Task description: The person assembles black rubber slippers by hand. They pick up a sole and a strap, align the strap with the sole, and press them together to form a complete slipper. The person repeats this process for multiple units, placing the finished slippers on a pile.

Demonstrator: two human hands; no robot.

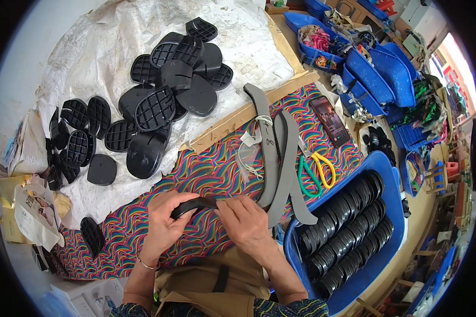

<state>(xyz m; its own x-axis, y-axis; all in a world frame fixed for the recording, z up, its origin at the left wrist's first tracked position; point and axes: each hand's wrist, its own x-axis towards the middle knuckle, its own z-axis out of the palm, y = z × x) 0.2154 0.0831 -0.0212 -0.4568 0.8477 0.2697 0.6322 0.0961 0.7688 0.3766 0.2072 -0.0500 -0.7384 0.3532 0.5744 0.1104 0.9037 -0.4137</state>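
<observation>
I sit at a worktable covered by a cloth of swirling rainbow stripes (pixel 206 169), smooth and flat, with a crumpled white woven plastic sheet (pixel 116 47) beyond it. On that sheet lies a loose heap of black moulded heel pieces (pixel 166 90), rounded like teardrops, some showing a waffle grid on the underside, others a plain matt face. To my right stands a deep blue plastic tub (pixel 391 211) packed with rows of thin black curved pieces (pixel 349 232) standing on edge. Between tub and hands lie long grey rubbery strips (pixel 285 158), limp and slightly curved, and beside them a pair of scissors with green and yellow handles (pixel 314 171). A dark phone (pixel 330 121) rests flat further back.

My left hand (pixel 161 227) is closed around one end of a narrow black curved strip (pixel 193 205), which I hold just above the cloth in front of my chest. My right hand (pixel 246 219) pinches its other end between fingertips and thumb.

As I judge it, the strip looks springy, so a slack pinch could let it flick free. The grey strips lie touching my right hand, and a careless elbow could drag them into the tub
</observation>
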